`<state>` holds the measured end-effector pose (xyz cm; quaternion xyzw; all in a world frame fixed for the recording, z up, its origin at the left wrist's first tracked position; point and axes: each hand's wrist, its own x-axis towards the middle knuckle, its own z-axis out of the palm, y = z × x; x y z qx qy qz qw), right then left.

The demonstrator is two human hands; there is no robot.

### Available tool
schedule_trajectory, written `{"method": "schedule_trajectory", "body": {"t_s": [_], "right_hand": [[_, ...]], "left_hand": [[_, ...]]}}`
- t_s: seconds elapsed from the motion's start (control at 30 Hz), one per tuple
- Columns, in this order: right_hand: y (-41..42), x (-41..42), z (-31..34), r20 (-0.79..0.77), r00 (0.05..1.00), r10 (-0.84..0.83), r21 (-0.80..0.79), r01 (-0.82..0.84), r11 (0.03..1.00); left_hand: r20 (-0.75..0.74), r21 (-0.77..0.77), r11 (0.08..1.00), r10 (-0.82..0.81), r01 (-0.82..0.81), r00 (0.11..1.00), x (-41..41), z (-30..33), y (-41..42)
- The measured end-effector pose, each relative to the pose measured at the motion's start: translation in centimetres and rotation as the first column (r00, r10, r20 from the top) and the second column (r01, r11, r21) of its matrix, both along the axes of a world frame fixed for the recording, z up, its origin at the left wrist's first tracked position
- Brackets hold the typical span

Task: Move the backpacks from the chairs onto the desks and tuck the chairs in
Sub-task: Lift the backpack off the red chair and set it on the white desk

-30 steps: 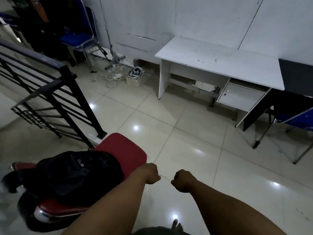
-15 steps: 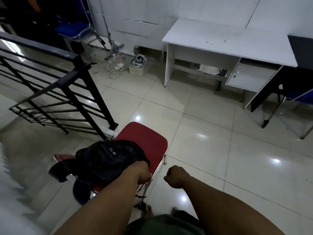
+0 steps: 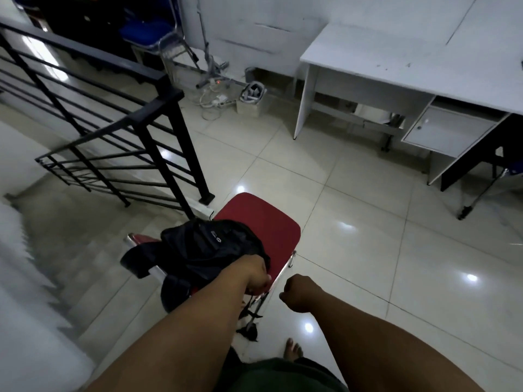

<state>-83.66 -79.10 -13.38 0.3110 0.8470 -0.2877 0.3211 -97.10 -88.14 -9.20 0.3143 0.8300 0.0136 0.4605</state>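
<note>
A black backpack (image 3: 203, 250) lies on the red seat of a chrome-framed chair (image 3: 263, 222) beside the stair railing, its straps hanging off the near edge. My left hand (image 3: 256, 274) is curled into a fist over the backpack's near right corner; a grip on the fabric cannot be made out. My right hand (image 3: 300, 292) is a closed fist with nothing in it, above the floor just right of the chair. A white desk (image 3: 396, 66) with a small cupboard stands against the far wall, its top bare.
A black metal railing (image 3: 158, 108) and descending stairs are on the left, close to the chair. A small box with cables (image 3: 252, 100) sits by the wall. One blue chair (image 3: 147, 32) is at the back left, another (image 3: 509, 176) under a dark desk at right.
The red chair and backpack have shifted from the lower left towards the middle of view. My left hand has moved from beside the seat onto the backpack's near corner.
</note>
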Motion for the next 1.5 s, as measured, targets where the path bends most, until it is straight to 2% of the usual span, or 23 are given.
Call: {"method": "schedule_trajectory", "body": {"t_s": [0.17, 0.27, 0.33, 0.43, 0.5, 0.6, 0.67, 0.77, 0.87, 1.0, 1.07, 1.13, 1.23, 1.4, 1.5], "right_hand": [[-2.8, -3.5, 0.2, -0.028, 0.989, -0.147, -0.008, 0.147, 0.989], [-5.7, -5.8, 0.5, -0.046, 0.965, -0.257, -0.071, 0.254, 0.965], [-7.5, -6.9, 0.3, -0.081, 0.921, -0.380, -0.192, 0.360, 0.913], [-10.7, -9.2, 0.5, -0.165, 0.771, -0.615, -0.363, 0.533, 0.765], [-12.8, -10.9, 0.7, -0.163, 0.694, -0.701, -0.447, 0.582, 0.680], [-14.4, -12.8, 1.9, -0.114, 0.646, -0.755, -0.505, 0.617, 0.603], [-14.1, -13.0, 2.8, -0.049, 0.675, -0.736, -0.528, 0.608, 0.593], [-13.1, -12.8, 3.8, 0.034, 0.751, -0.660, -0.527, 0.574, 0.626], [-12.8, -12.7, 4.1, 0.107, 0.730, -0.675, -0.541, 0.613, 0.576], [-12.7, -12.4, 5.0, 0.105, 0.683, -0.722, -0.551, 0.644, 0.530], [-12.1, -12.6, 5.6, 0.085, 0.705, -0.704, -0.552, 0.621, 0.556], [-11.6, -13.0, 5.9, 0.020, 0.756, -0.655, -0.490, 0.578, 0.653], [-11.1, -14.0, 6.0, -0.105, 0.800, -0.591, -0.355, 0.524, 0.774], [-10.8, -15.0, 5.9, -0.207, 0.804, -0.558, -0.289, 0.494, 0.820], [-10.5, -15.4, 5.9, -0.255, 0.780, -0.571, -0.279, 0.506, 0.816]], "left_hand": [[-0.062, 0.073, 0.992, -0.103, 0.107, 0.993, -4.9, -0.1, -1.8], [-0.096, 0.210, 0.973, -0.076, 0.095, 0.993, -7.6, -0.5, -3.9], [-0.146, 0.326, 0.943, -0.028, 0.075, 0.989, -8.5, -0.5, -5.1], [-0.372, 0.416, 0.894, -0.003, 0.169, 0.928, -10.9, -0.4, -7.3], [-0.507, 0.287, 0.939, -0.019, 0.190, 0.862, -12.4, -0.6, -8.7], [-0.530, -0.022, 0.999, 0.008, -0.024, 0.848, -14.2, -0.1, -10.3], [-0.521, -0.162, 0.982, -0.004, -0.094, 0.854, -14.6, 0.3, -10.5], [-0.501, -0.303, 0.948, -0.071, -0.098, 0.862, -14.7, 1.1, -10.3], [-0.429, -0.341, 0.936, -0.073, -0.087, 0.900, -15.5, 2.4, -9.3], [-0.316, -0.194, 0.975, 0.041, -0.107, 0.948, -17.3, 1.7, -9.4], [-0.272, -0.108, 0.990, 0.061, -0.094, 0.960, -18.2, 0.7, -10.1], [-0.251, -0.032, 0.998, 0.035, -0.045, 0.967, -18.9, 0.2, -10.6], [-0.303, 0.062, 0.995, -0.059, 0.082, 0.951, -19.7, 0.3, -10.9], [-0.393, 0.134, 0.969, -0.141, 0.208, 0.909, -21.0, 1.0, -10.4], [-0.436, 0.154, 0.952, -0.175, 0.265, 0.883, -21.8, 1.7, -9.7]]}}
